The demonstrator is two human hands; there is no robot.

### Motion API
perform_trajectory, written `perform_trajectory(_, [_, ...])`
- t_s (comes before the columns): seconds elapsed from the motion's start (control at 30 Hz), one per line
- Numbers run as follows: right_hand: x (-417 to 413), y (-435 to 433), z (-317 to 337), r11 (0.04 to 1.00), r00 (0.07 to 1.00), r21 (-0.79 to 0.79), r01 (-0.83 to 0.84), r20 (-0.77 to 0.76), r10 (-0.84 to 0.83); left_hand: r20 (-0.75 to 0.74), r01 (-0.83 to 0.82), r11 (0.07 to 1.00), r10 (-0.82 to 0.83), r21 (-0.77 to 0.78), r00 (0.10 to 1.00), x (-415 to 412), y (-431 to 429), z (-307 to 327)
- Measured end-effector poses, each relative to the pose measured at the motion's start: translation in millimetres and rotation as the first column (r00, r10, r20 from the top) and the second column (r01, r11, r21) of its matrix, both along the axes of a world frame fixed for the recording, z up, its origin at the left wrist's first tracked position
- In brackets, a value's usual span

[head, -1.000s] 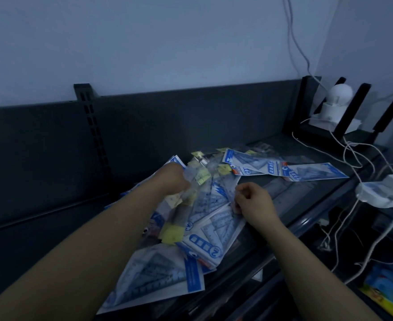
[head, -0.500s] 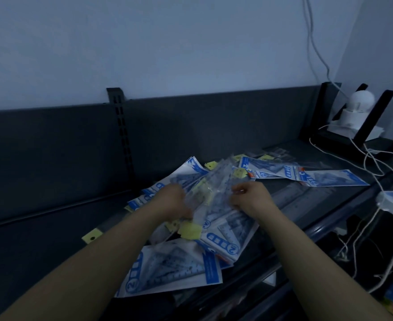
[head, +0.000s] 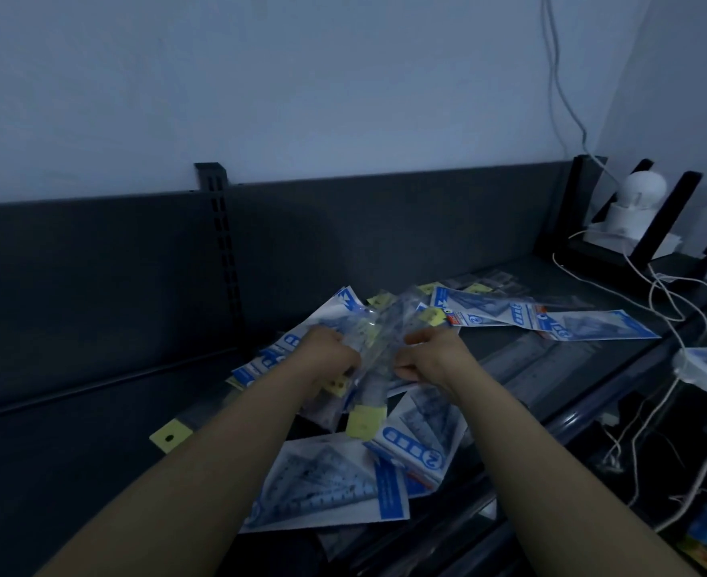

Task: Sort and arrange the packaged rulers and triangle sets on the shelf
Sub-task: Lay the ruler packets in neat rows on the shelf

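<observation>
Dark grey metal shelf [head: 73, 472], backed by a matching back panel [head: 385, 226] under a pale wall, carries the whole job in poor light. A second ago your left hand [head: 331, 356] was reaching deep into the heap and your right hand [head: 431, 356] sat apart on its near edge; now the two have closed in on each other. Both have their fingers curled round one bundle of clear ruler packs [head: 379, 347], lifted just above the pile and tilted away from you. I judge that the rulers are being pulled out of the mix as one group, which is the sorting half of the task, while the arranging is not yet begun. The bundle is thin, glossy film that catches the light and blurs. Stiff strips show inside it, and a matte yellow header card [head: 366, 422] with a hang hole hangs at its near end. Expect it to be slippery and to fan out if you slacken. Under and around it the triangle sets [head: 331, 485] lie flat and overlapping: broad white-and-blue printed sleeves with translucent set squares showing through. Two more lie well apart toward the right [head: 593, 324]. A loose yellow tab [head: 170, 437] rests on the bare shelf to the left. At the far right stand a white device [head: 641, 197] and trailing cables [head: 656, 301], near enough to snag a long pack.
</observation>
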State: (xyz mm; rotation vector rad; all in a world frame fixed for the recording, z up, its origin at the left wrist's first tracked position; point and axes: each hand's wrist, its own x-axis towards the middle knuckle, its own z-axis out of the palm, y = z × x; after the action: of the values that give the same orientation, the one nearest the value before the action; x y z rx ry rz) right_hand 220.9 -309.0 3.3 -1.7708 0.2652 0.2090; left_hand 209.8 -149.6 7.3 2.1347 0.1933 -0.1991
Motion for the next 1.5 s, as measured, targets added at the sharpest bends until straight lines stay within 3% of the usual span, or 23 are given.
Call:
perform_trajectory(0.23, [-1.4,1.1,-7.6,0.999,0.999,0.029,0.017,0.042,-0.018,-0.107,-0.033,0.987,0.016,-0.155,0.994,-2.4,2.4,3.6])
perform_trajectory(0.53, [-3.1,-2.7,-3.5,0.981,0.996,0.187,0.048,0.058,-0.06,-0.063,0.043,0.99,-0.052,-0.132,0.997,-5.3,-0.7,11.3])
perform_trajectory(0.7, [-4.6,-3.5,-4.1,0.998,0.995,-0.024,0.061,0.079,-0.059,-0.02,0.026,0.995,-0.028,-0.098,0.999,-6.1,2.3,6.0])
perform_trajectory(0.97, [-12.0,-6.5,-5.5,0.993,1.0,0.118,-0.002,-0.019,0.005,0.045,-0.014,0.995,0.009,0.099,0.999,-6.3,-7.9,2.0])
perform_trajectory(1.23, [-14.2,-2.9,-11.4,0.988,0.999,0.149,0.034,-0.001,-0.034,0.073,-0.053,0.985,0.042,0.165,0.996,0.2,-10.7,3.7])
perform_trajectory(1.37, [-14.4,-1.1,-12.1,0.975,0.997,0.216,0.049,0.04,-0.059,0.017,-0.038,0.995,0.037,0.087,0.999,-2.0,-11.2,4.0])
perform_trajectory(1.5, [-17.7,-2.0,-10.3,0.987,1.0,0.159,0.023,0.004,-0.024,-0.113,-0.043,0.997,0.035,-0.065,0.993,-5.1,-11.3,4.3])
